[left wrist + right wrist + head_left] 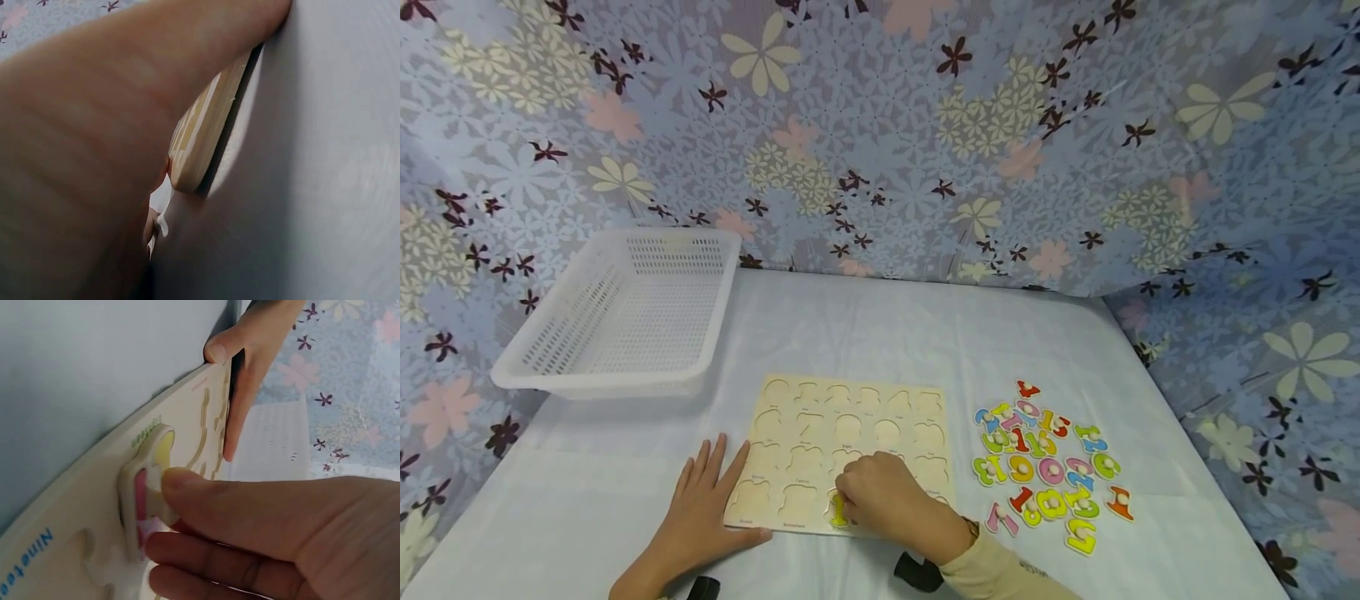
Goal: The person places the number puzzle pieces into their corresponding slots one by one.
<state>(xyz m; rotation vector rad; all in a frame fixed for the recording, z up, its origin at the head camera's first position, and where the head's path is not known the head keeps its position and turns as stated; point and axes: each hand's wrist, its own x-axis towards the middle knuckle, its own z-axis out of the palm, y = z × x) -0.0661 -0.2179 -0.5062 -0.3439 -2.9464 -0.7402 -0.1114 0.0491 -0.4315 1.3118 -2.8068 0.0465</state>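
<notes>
A pale wooden number puzzle board (826,417) with cut-out recesses lies on the white cloth. My right hand (887,500) pinches a yellow and pink number puzzle piece (142,494) between thumb and fingers. That piece sits over the bottom row of the board, right at the printed word Eighteen, and its underside is hidden. At the board's lower left corner rests my left hand (696,508), fingers spread along the left side and thumb by the front edge. In the left wrist view the board's thick edge (212,134) shows beside the left hand.
Several loose coloured number pieces, among them a yellow five (1081,537), lie scattered to the right of the board. A white perforated plastic basket (602,383) stands at the back left. Floral fabric (895,233) hangs behind the table.
</notes>
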